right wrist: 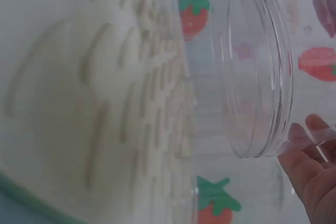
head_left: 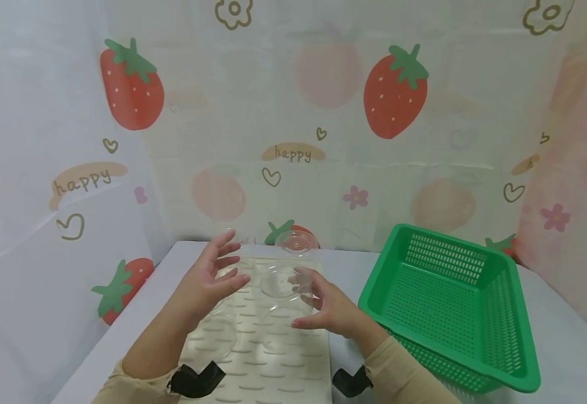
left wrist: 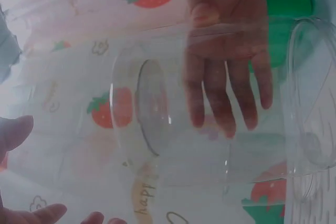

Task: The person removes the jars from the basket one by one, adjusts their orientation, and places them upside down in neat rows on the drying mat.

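Note:
Several clear plastic jars stand on a cream mat [head_left: 288, 370] with raised ridges; their outlines overlap, and whether some are stacked I cannot tell. My left hand [head_left: 212, 275] is raised on the left of them, fingers spread and slightly bent, holding nothing. On the other side, my right hand [head_left: 331, 306] is beside a clear jar [head_left: 279, 283], its fingers showing through the clear plastic. Contact there is unclear. In the left wrist view, the right hand's loose, separated fingers show behind a large jar [left wrist: 215, 156]. A threaded rim [right wrist: 270, 72] fills much of the right wrist view.
A green perforated basket [head_left: 439, 303] stands to the right of the mat on the white table [head_left: 349, 264]. Behind it hangs a curtain [head_left: 293, 101] printed with strawberries. A black wrist mount [head_left: 197, 380] is at the left cuff, with another [head_left: 352, 382] at the right.

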Available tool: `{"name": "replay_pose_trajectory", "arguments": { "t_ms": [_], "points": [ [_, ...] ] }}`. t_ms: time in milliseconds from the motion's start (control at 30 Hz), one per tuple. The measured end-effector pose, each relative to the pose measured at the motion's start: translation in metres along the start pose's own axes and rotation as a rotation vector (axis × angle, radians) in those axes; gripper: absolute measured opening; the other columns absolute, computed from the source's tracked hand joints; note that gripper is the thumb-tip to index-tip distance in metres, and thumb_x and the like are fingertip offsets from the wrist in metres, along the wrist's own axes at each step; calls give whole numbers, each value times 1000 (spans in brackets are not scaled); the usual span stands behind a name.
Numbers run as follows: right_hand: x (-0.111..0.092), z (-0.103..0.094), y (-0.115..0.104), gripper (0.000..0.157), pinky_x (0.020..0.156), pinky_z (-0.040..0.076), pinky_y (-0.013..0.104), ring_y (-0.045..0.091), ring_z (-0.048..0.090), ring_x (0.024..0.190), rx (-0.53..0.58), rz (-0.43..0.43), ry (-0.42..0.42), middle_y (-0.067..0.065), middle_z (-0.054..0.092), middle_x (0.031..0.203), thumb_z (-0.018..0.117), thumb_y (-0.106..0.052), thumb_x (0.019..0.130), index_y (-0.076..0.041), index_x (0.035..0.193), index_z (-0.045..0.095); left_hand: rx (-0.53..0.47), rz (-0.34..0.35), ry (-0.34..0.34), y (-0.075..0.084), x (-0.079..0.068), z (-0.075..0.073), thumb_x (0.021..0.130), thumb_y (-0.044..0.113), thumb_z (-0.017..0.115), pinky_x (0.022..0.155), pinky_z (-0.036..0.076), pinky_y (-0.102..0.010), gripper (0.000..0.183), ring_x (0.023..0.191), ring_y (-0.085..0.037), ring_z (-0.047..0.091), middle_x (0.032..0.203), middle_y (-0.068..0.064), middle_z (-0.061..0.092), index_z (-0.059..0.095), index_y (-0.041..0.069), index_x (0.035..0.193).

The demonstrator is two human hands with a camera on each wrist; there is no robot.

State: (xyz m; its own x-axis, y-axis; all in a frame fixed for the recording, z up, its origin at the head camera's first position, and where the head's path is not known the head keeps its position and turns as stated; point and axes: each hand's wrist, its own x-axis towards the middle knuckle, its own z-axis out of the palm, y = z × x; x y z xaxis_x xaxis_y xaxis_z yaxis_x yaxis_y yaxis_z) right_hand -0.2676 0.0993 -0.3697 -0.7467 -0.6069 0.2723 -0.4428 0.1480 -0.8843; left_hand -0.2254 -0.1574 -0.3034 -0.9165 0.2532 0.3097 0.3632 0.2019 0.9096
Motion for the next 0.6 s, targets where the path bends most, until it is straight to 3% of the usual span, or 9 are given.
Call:
{"name": "replay_pose_trajectory", "arguments": {
  "t_ms": [300,500,600],
  "points": [
    [-8,14,18,85,103,33,38,25,36,128,91,82,-99,3,38,138,80,-20,70,-20,138,29,-11,3,12,-4,-10,-2,85,17,65,102,31,-46,76,128,-31,32,140,-9,29,19,21,144],
    [-15,17,24,85,103,32,39,18,37,128,84,126,-141,-2,38,139,79,-12,70,-26,137,29,-28,12,7,-5,-12,-2,86,14,63,102,31,-47,74,128,-32,31,141,-10,28,18,19,144],
    [-17,16,27,86,103,32,41,18,36,129,93,124,-165,2,37,141,79,-9,70,-25,137,28,-39,8,3,-5,-12,-1,86,14,63,102,31,-46,74,129,-32,30,141,-10,28,18,19,144]
  ]
}}
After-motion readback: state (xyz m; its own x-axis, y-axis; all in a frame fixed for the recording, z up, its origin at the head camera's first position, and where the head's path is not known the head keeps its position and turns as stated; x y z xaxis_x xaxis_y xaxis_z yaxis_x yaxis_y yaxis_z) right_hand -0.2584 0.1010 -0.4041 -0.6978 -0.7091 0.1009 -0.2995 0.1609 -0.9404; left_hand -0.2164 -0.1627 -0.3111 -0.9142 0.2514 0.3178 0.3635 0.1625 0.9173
